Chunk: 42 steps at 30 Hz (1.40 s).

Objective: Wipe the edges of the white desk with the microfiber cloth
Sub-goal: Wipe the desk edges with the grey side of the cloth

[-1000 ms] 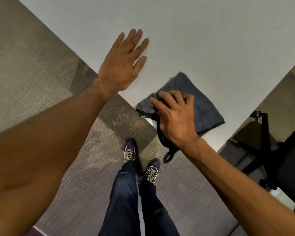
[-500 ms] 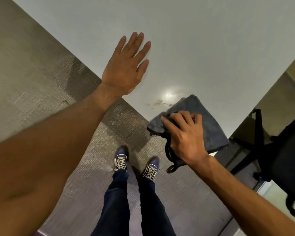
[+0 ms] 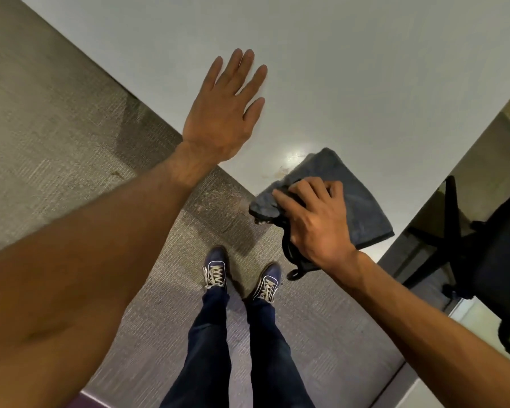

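Observation:
The white desk (image 3: 351,69) fills the upper part of the view, its near edge running diagonally down to a corner at the right. A dark grey microfiber cloth (image 3: 357,198) lies folded over that edge close to the corner. My right hand (image 3: 315,222) grips the cloth with curled fingers, and part of the fabric hangs below the edge. My left hand (image 3: 224,110) rests flat on the desk near the edge, fingers straight and spread. A small brownish smear (image 3: 280,170) marks the desk just left of the cloth.
A black office chair (image 3: 489,251) stands right of the desk corner. Grey carpet (image 3: 56,119) covers the floor left of and below the desk. My legs in dark jeans and blue sneakers (image 3: 215,269) stand close to the edge.
My right hand slid the cloth along the desk edge toward the right corner, uncovering a smear. My left hand stayed flat on the desk.

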### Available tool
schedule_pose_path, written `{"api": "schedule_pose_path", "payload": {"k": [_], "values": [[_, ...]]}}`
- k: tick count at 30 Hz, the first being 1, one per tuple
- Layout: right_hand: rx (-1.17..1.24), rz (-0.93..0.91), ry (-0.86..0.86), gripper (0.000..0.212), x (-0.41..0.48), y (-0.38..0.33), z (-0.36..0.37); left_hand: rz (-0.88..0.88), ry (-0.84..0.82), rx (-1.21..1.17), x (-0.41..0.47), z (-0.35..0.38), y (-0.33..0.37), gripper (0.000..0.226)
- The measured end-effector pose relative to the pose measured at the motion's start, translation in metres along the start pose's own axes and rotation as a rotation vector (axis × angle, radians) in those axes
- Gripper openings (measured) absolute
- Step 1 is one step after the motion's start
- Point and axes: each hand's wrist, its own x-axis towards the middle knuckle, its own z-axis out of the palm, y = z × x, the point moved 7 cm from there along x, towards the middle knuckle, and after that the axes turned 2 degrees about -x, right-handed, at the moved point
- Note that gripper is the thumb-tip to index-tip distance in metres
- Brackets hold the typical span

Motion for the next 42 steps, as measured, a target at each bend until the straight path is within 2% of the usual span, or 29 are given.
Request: {"api": "schedule_pose_path", "payload": {"k": [5,8,13,16,21,25,33,38,42], "values": [[0.026,0.007,0.037,0.026,0.041,-0.014,0.009,-0.018,-0.007,0.005,0.002,0.003,0.000,0.057],[0.044,0.029,0.042,0.030,0.057,-0.017,0.012,-0.022,-0.005,0.009,0.001,0.004,-0.002,0.057],[0.013,0.067,-0.023,0.042,-0.005,-0.003,0.003,-0.009,-0.002,-0.003,-0.001,0.002,0.000,0.057],[0.027,0.054,-0.032,0.039,-0.018,0.002,0.000,-0.022,-0.001,0.006,-0.001,0.001,-0.001,0.057],[0.057,0.066,0.020,0.028,0.030,-0.014,0.006,-0.027,-0.010,0.009,-0.001,0.003,0.001,0.058],[0.025,0.059,-0.006,0.030,0.068,-0.021,0.011,-0.020,-0.020,0.024,-0.002,0.002,0.001,0.058],[0.026,0.036,-0.054,0.039,-0.011,-0.004,-0.002,-0.019,-0.019,0.026,-0.004,-0.002,0.004,0.058],[0.049,0.045,-0.016,0.031,0.017,-0.008,0.007,-0.033,-0.016,0.034,-0.003,0.001,0.004,0.059],[-0.003,0.094,-0.015,0.026,0.076,-0.017,0.015,-0.038,-0.028,0.057,-0.001,0.003,0.005,0.059]]}}
